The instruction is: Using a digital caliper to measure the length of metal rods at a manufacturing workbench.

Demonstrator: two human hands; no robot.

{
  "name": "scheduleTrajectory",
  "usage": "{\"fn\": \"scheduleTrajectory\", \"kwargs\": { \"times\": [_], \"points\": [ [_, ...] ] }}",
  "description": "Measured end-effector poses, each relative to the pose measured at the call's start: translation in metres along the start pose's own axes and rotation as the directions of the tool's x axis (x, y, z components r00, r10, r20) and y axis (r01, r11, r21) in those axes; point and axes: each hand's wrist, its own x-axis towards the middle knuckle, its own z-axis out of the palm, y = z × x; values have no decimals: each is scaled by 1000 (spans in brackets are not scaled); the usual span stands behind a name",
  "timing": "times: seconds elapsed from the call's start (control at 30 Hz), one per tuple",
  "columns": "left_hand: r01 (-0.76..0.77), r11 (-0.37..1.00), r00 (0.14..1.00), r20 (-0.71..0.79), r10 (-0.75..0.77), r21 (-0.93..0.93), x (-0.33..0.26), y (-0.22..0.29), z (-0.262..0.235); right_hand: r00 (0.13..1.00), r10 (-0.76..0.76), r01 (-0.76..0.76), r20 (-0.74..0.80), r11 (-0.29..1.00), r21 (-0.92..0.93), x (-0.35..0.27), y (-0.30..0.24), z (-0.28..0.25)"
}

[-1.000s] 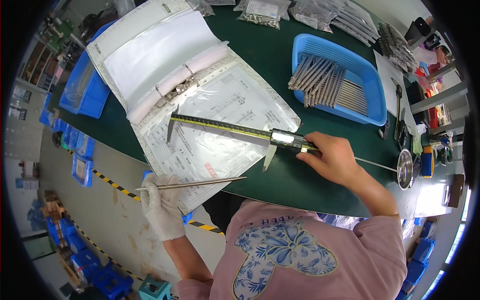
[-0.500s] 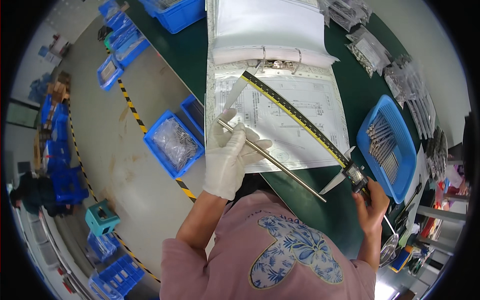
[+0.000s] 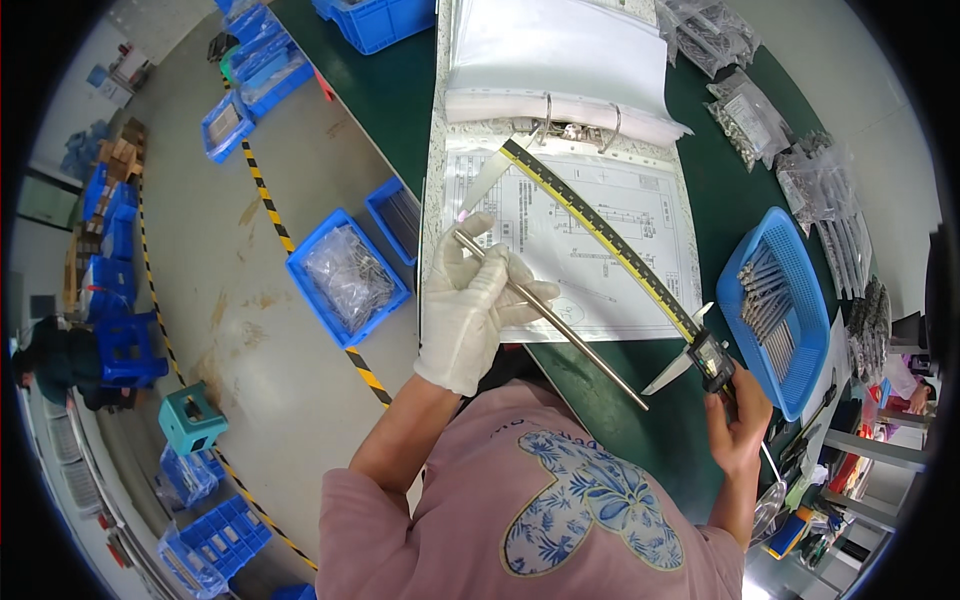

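In a white glove, my left hand (image 3: 462, 330) is closed around the upper part of a slim metal rod (image 3: 572, 336), which slants down to the right. My bare right hand (image 3: 740, 422) grips a long digital caliper (image 3: 603, 240) beside its display, with the thumb against the slider. The caliper is spread wide and lies roughly parallel to the rod. One jaw tip is close to the rod's upper end by my gloved fingers; the other is at the lower end. Whether the tips touch the rod, I cannot tell. Beneath them is a ring binder (image 3: 683, 220) with a technical drawing.
On the green table's right stands a blue basket (image 3: 735, 325) of metal parts, with bagged parts (image 3: 748, 120) behind it. A blue bin (image 3: 375, 40) sits at the back left. Left on the floor are a blue crate (image 3: 300, 262) and striped tape (image 3: 262, 190). Another person (image 3: 60, 360) is far left.
The whole view has shifted slightly. My hands keep their grips, and the rod and caliper stay nearly in the same place relative to each other.
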Motion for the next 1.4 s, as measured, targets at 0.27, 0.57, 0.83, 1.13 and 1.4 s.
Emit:
{"fn": "scheduleTrajectory", "kwargs": {
  "times": [0.27,0.57,0.83,1.13,1.4],
  "points": [
    [0,998,1000,-19,-1,-67,-1,1,3,1000,15,-15,26,1000,-4,-3,4,1],
    [-43,999,999,9,43,-26,-3,-5,2,994,111,-110,-19,992,60,-18,9,6],
    [-195,979,981,17,194,68,2,15,-8,993,-113,113,-20,994,-9,10,-2,0],
    [-168,984,984,64,165,51,0,16,-6,998,-53,49,-31,991,-127,3,-2,0],
    [-183,981,982,70,178,69,-4,16,-3,991,-41,27,-124,993,-112,-1,0,6]
  ]
}}
